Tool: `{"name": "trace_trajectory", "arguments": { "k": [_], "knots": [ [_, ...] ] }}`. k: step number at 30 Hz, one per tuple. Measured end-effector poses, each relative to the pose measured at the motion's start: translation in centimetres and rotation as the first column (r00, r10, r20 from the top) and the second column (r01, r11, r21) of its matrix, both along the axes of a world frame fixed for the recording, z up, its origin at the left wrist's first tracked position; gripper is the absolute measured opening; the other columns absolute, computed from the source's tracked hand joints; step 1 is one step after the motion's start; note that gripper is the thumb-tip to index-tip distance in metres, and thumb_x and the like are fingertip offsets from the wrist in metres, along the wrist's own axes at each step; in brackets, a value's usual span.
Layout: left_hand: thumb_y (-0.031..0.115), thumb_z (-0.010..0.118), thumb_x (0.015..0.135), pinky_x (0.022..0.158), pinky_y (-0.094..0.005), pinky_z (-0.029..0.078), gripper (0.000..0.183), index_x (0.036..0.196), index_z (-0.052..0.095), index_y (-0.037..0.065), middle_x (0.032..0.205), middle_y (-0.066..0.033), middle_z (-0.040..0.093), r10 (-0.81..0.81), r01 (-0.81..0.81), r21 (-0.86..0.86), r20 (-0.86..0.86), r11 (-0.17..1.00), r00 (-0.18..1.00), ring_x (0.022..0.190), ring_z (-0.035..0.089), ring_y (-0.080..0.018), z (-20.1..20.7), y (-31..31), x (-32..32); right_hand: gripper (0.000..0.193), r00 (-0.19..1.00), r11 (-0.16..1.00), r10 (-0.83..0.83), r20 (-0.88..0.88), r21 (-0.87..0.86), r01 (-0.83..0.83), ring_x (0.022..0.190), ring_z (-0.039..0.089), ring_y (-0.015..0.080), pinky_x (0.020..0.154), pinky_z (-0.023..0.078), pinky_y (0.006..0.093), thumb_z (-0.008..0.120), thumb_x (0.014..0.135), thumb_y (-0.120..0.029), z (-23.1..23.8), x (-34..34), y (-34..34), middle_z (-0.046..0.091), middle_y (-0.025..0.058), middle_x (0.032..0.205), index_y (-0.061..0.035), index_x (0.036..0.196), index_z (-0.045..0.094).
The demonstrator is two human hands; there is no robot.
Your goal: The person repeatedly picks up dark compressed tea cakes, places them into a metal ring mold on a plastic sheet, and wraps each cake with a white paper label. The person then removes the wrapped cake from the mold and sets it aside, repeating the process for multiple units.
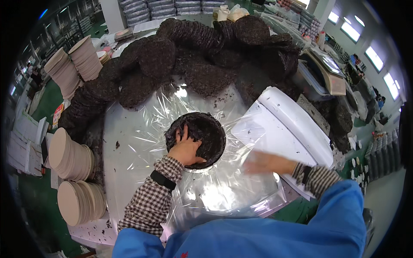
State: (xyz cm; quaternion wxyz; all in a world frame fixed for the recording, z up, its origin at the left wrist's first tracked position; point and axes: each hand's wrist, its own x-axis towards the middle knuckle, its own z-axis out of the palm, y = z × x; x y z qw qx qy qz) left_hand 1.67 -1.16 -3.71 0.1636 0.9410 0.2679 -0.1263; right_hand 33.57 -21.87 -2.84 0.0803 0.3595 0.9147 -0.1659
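My left hand [186, 148] reaches into a round, shallow hollow lined with dark, crinkled material like dried seaweed [211, 134]. Its fingers are spread and press on the dark layer at the left side. Clear plastic film [241, 189] lies wrinkled all around the hollow. Over the film to the right is my right hand [267, 163], smeared by motion, so its fingers cannot be made out. Just beyond it rests a pile of white sheets [279, 124] with a curled far edge.
Stacked dark round cakes [189, 36] of the same look curve around the table's far side. Stacks of pale round discs [71, 204] stand along the left edge. A clear plastic bin [312, 79] and a flat board [314, 112] are at the right.
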Motion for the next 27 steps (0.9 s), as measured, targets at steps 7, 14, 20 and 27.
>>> {"name": "trace_trajectory", "arguments": {
  "k": [7, 14, 20, 27],
  "knots": [
    [0.055, 0.068, 0.081, 0.113, -0.0695, 0.002, 0.082, 0.144, 0.046, 0.008, 0.142, -0.0246, 0.048, 0.028, -0.024, 0.044, -0.084, 0.999, 0.996, 0.145, 0.003, -0.0523, 0.4, -0.3, -1.1, 0.089, 0.687, 0.677, -0.118, -0.717, 0.448, 0.584, 0.145, 0.021, 0.042, 0.116, 0.009, 0.0649, 0.074, 0.076, -0.045, -0.8, -15.3, 9.2, 0.025, 0.0225, 0.155, -0.0102, 0.147, 0.034],
    [0.003, 0.057, 0.089, 0.087, -0.0322, 0.053, 0.021, 0.107, 0.069, 0.0, 0.116, -0.0123, 0.069, 0.664, -0.242, -0.816, 0.216, 0.525, 0.716, 0.098, 0.066, -0.0234, 7.7, 0.4, -7.5, 0.065, 0.801, 0.852, -0.524, -0.289, -0.175, 0.494, 0.121, 0.045, 0.0426, 0.109, 0.033, 0.0562, 0.065, 0.081, -0.035, 0.8, -16.9, 13.6, 0.046, 0.0203, 0.134, -0.0045, 0.135, 0.046],
    [0.024, 0.055, 0.099, 0.111, -0.0446, 0.036, 0.039, 0.133, 0.056, 0.005, 0.138, -0.0176, 0.054, 0.645, 0.215, -0.974, 0.206, 0.066, 0.736, 0.134, 0.046, -0.0287, 10.8, -17.6, -13.2, 0.06, 0.931, 0.909, -0.357, 0.076, -0.203, 0.365, 0.124, 0.042, 0.0429, 0.105, 0.032, 0.0639, 0.057, 0.084, -0.047, -0.4, -18.1, 13.4, 0.044, 0.0216, 0.134, -0.0055, 0.127, 0.059],
    [0.03, 0.064, 0.089, 0.102, -0.0454, 0.041, 0.058, 0.141, 0.047, 0.009, 0.135, -0.0181, 0.051, 0.315, -0.405, 0.312, 0.302, 0.859, 0.9, 0.123, 0.053, -0.0325, 0.0, -11.6, -7.4, 0.053, 0.898, 0.892, -0.437, 0.05, -0.107, 0.44, 0.13, 0.036, 0.0413, 0.098, 0.032, 0.0724, 0.056, 0.085, -0.046, -1.7, -16.3, 10.2, 0.041, 0.0209, 0.14, -0.0058, 0.118, 0.066]
  ]
}}
